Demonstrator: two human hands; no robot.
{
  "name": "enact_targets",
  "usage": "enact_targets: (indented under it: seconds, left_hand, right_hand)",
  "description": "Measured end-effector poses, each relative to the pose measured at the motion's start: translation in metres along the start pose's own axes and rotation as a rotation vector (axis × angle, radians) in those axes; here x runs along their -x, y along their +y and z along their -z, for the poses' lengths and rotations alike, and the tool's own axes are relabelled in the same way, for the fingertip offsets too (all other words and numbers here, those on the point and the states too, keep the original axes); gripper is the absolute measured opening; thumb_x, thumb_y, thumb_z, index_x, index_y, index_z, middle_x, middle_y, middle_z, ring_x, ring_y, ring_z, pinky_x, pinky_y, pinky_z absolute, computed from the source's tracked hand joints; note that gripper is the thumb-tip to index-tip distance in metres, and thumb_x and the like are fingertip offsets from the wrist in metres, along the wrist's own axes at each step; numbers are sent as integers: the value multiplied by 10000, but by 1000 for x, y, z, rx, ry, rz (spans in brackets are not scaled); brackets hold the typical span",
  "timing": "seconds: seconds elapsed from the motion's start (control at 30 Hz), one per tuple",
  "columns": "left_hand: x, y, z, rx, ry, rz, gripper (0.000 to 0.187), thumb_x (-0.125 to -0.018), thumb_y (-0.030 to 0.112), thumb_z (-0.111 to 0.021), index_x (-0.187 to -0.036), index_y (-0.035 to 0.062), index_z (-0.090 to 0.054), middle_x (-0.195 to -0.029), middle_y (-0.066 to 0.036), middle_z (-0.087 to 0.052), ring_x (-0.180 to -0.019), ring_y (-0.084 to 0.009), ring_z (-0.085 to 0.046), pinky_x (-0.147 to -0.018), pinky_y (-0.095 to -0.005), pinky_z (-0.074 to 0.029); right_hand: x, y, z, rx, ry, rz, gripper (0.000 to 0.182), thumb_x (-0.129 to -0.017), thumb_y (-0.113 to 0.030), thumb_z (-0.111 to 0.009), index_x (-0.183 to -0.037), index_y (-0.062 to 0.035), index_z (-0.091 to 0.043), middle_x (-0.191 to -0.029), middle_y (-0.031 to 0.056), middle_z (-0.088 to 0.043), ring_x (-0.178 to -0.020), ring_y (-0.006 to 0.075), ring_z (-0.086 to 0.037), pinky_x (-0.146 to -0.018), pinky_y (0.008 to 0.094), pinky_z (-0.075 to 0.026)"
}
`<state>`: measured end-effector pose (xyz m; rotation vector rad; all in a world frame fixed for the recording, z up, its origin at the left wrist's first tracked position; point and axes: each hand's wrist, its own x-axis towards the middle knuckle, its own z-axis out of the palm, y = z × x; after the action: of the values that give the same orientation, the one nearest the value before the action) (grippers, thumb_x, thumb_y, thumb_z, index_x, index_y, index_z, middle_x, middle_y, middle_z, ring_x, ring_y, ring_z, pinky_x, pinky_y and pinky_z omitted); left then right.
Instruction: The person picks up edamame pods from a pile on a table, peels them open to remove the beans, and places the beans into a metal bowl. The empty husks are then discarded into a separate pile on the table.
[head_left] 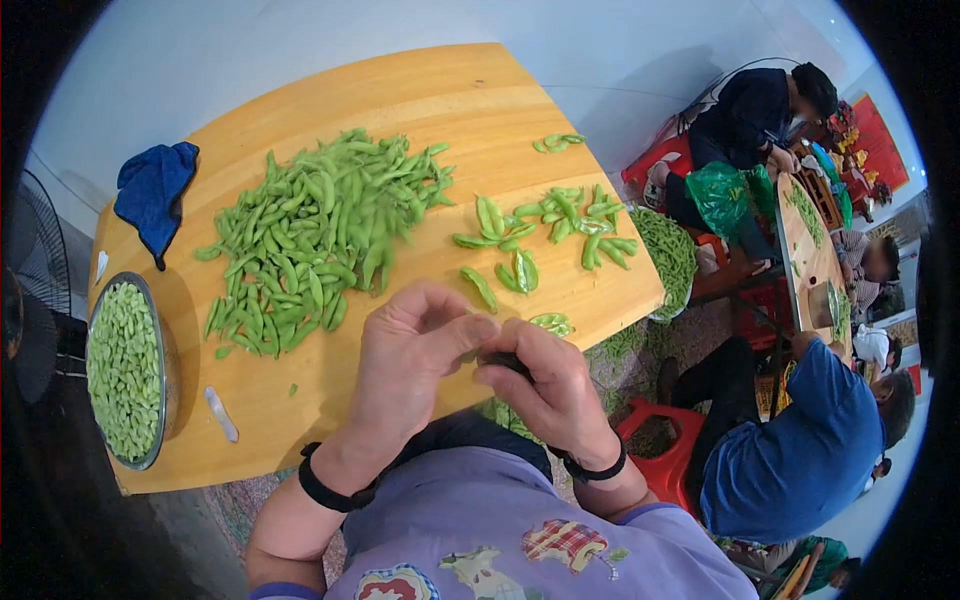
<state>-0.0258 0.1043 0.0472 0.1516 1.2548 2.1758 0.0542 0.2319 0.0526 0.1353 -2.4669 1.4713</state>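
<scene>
My left hand is closed in a pinch above the front edge of the wooden table; what its fingertips hold is hidden. Right beside it, my right hand curls around a small black object, its thumb and fingertips almost meeting the left ones. Beyond my hands lies a big heap of green soybean pods. Several split-open pods lie just past my right hand, with more pods scattered towards the table's right edge.
A metal bowl full of shelled green beans stands at the left. Near it are a blue cloth and a pale strip. To the right, a basin of pods, a red stool and seated people surround another table.
</scene>
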Motion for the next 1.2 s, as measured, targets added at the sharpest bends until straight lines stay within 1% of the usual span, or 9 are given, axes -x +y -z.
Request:
enact_targets:
  seconds: [0.3, 0.37, 0.53, 0.8, 1.0, 1.07, 1.1, 1.13, 1.2]
  left_hand:
    - [2, 2, 9, -83, -47, 41, 99, -747, 84, -679, -784, 77, -587, -666, 43, -539, -539, -14, -412, -465, -156, -299]
    - [0, 3, 12, -143, -84, 70, 114, -749, 116, -683, -790, 79, -584, -680, 44, -516, -530, -24, -393, -454, -152, -293]
    - [2, -1, 11, -184, -124, -115, 117, -733, 99, -693, -784, 69, -593, -706, 40, -525, -607, -32, -431, -524, -172, -338]
    - [2, 3, 15, -244, -192, -91, 88, -736, 73, -684, -739, 48, -600, -711, 11, -569, -665, -58, -498, -617, -207, -400]
    - [-5, -8, 22, 118, -532, 31, 83, -755, 70, -672, -759, 39, -594, -729, 4, -583, -679, -50, -514, -625, -205, -414]
    - [-3, -9, 21, 226, -598, 16, 95, -758, 84, -675, -767, 42, -591, -735, 3, -581, -680, -49, -511, -620, -204, -412]
    - [1, -4, 19, 49, -413, 6, 134, -749, 111, -688, -763, 41, -576, -758, -2, -575, -691, -56, -511, -623, -206, -414]
    - [4, -1, 19, -126, -224, -4, 173, -739, 139, -701, -758, 40, -561, -781, -8, -570, -702, -64, -510, -626, -208, -416]
    - [6, -5, 22, -293, -184, -36, 151, -755, 119, -684, -782, 37, -560, -762, -1, -568, -676, -57, -510, -604, -196, -414]
  right_hand:
    - [3, 0, 1, -1, 23, -51, 152, -743, -21, -625, -866, 14, -544, -733, 136, -548, -687, 296, -563, -588, 333, -440]
    - [3, 2, 4, -205, -45, -112, 131, -739, -11, -625, -848, 10, -554, -708, 121, -541, -657, 249, -556, -576, 312, -431]
    - [3, 7, 2, -212, -65, -128, 126, -739, -15, -629, -846, 6, -564, -707, 116, -542, -627, 203, -539, -566, 294, -419]
    - [1, 4, 5, -131, -77, -194, 125, -735, -27, -640, -838, 13, -582, -685, 69, -561, -617, 172, -537, -556, 289, -422]
    - [6, 36, 1, -1137, -343, -420, 101, -754, -32, -627, -851, -11, -615, -682, -14, -571, -497, 15, -417, -452, 150, -286]
    - [1, 18, 8, -912, -310, -477, 91, -756, -31, -621, -844, -8, -613, -678, -19, -569, -507, 28, -436, -454, 169, -307]
    - [-1, 12, 9, -694, -276, -528, 82, -758, -29, -614, -836, -5, -611, -673, -25, -566, -518, 41, -455, -456, 187, -327]
    - [1, 13, 1, -498, -91, -338, 84, -750, -40, -621, -822, 0, -602, -637, 1, -559, -531, 78, -486, -473, 228, -369]
    - [-1, 2, 4, -238, -57, -215, 94, -743, -44, -629, -817, 3, -596, -624, 26, -549, -540, 88, -492, -484, 240, -381]
